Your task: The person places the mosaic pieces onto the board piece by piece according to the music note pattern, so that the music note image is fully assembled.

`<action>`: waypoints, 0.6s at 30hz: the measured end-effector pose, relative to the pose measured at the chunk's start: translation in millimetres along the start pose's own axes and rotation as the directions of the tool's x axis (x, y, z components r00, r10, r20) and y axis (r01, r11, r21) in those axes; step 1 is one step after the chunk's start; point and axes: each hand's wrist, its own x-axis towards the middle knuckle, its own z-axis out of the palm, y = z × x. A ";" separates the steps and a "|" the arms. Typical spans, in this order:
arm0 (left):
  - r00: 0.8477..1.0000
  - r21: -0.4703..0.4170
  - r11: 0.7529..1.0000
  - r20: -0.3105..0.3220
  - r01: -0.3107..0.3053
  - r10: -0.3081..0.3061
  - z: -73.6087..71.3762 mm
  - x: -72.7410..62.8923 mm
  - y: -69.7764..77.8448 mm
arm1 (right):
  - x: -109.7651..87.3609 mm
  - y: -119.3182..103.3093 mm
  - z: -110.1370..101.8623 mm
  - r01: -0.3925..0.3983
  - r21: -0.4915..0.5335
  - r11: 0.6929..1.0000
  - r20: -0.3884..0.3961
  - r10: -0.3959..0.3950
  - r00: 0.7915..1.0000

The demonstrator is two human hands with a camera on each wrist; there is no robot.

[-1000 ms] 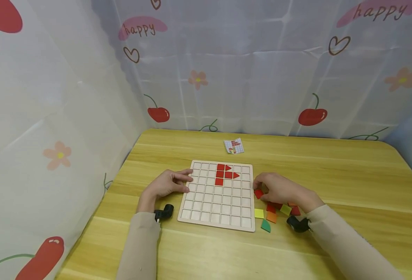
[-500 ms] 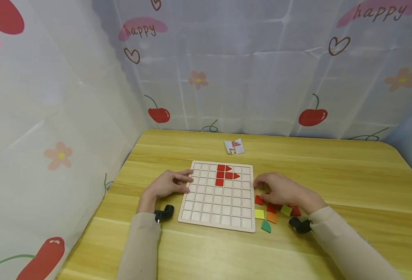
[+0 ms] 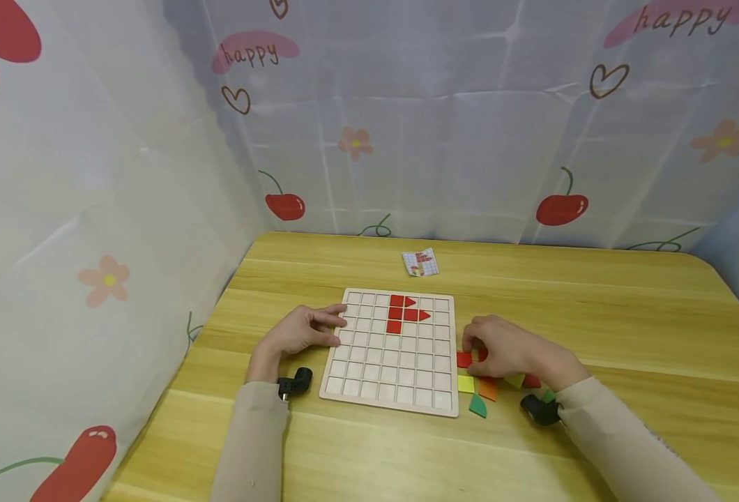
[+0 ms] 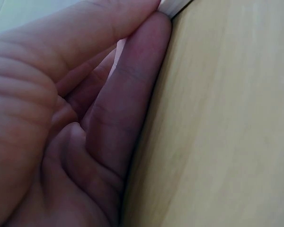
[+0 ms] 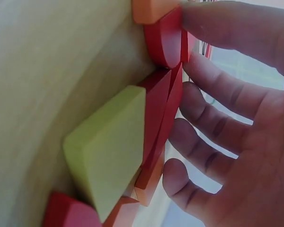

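Note:
A pale wooden grid board (image 3: 369, 362) lies on the table, with red squares (image 3: 394, 326) and red triangles (image 3: 424, 316) set in its upper cells. My left hand (image 3: 297, 329) holds the board's left edge; in the left wrist view its thumb and a finger (image 4: 142, 52) meet at the edge. Right of the board, my right hand (image 3: 501, 345) is over a pile of coloured pieces. In the right wrist view, its thumb and index finger (image 5: 217, 78) pinch a small red piece (image 5: 186, 45), mostly hidden. A curved red piece (image 5: 164, 40) and a yellow-green piece (image 5: 113, 146) lie close by.
Beside the board's right edge lie a red square (image 3: 464, 359), a yellow square (image 3: 466, 383), an orange piece (image 3: 487, 389) and a green rounded piece (image 3: 478, 406). A small pattern card (image 3: 420, 263) lies behind the board. A printed curtain (image 3: 407, 174) hangs past the table's back edge.
My right hand has moved slightly right, away from the red square by the board, onto other red pieces. That square now lies straighter against the board. My left hand has stayed put.

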 end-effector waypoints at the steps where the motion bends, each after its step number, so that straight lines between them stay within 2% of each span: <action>1: 1.000 -0.001 1.000 0.000 0.000 0.000 0.1 0.1 0.1 | -0.1 -0.3 0.0 0.006 -0.003 1.000 -0.004 -0.006 1.000; 18: 1.000 0.006 1.000 -0.003 0.005 -0.005 1.3 -1.0 2.0 | 1.2 -1.0 -0.7 0.007 -0.018 1.000 0.001 -0.007 1.000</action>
